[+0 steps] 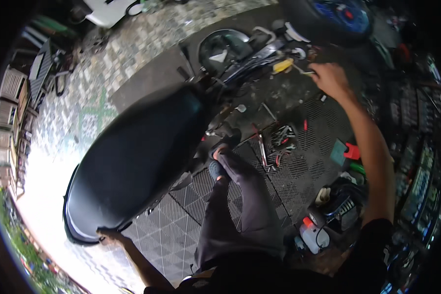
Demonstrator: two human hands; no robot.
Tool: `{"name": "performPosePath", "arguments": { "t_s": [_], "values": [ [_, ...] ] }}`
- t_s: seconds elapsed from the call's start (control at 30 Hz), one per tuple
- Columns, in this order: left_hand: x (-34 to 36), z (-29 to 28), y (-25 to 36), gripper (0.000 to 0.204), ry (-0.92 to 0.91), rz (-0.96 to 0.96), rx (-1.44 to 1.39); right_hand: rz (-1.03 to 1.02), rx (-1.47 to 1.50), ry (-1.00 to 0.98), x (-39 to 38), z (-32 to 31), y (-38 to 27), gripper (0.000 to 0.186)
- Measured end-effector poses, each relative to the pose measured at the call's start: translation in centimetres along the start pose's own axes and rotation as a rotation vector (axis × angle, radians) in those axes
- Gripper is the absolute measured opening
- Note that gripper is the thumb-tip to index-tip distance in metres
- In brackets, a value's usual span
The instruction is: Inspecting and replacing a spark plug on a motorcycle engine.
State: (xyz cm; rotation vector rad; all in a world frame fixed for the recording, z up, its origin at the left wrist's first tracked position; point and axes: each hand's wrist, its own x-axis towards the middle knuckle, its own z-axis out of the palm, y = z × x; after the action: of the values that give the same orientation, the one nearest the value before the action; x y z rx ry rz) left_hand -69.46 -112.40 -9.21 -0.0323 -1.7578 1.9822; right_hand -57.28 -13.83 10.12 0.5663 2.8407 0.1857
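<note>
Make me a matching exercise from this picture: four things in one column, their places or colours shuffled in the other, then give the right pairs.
Things
1. Long seat
2. Jug
3. Wheel rim
4. Left grip

Places and colours
A. Blue, near the picture's upper right
B. At the seat's lower-left end
C. Black, left of the picture's centre
D. Whitish, with a red-orange cap

Pairs: 1-C, 2-D, 3-A, 4-B

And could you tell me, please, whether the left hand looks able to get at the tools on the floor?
Probably not as things stand: the left hand is at the lower end of the black seat, and the person's legs stand between it and the tools.
</note>
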Motion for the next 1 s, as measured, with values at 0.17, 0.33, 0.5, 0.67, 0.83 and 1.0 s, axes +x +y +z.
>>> {"name": "performPosePath", "arguments": {
  "t_s": [0.17,0.33,0.5,0.67,0.83,1.0],
  "values": [
    [1.0,-2.7,1.8,0.039,-0.106,-0.396,-1.165,0.033,0.093,0.137,-2.4,-0.8,0.4,0.021],
    [1.1,0.5,-0.9,0.06,-0.79,-0.509,-1.194,0.059,0.304,0.271,-2.2,0.7,-1.7,0.021],
    [3.8,-6.2,-0.6,0.061,-0.795,-0.256,-1.026,0.144,0.31,0.223,-4.5,1.7,-0.9,0.021],
    [2.0,-1.9,-1.7,0.06,-0.491,-0.313,-0.932,0.12,0.359,0.216,-3.7,2.0,-1.6,0.022],
    [11.2,-18.0,-6.5,0.06,-1.128,-0.95,-1.592,0.133,0.195,0.151,-5.6,1.8,1.6,0.024],
    [-0.1,-0.3,0.3,0.054,-0.448,-0.339,-0.989,0.068,0.25,0.189,-2.8,0.5,-2.2,0.024]
  ]
}}
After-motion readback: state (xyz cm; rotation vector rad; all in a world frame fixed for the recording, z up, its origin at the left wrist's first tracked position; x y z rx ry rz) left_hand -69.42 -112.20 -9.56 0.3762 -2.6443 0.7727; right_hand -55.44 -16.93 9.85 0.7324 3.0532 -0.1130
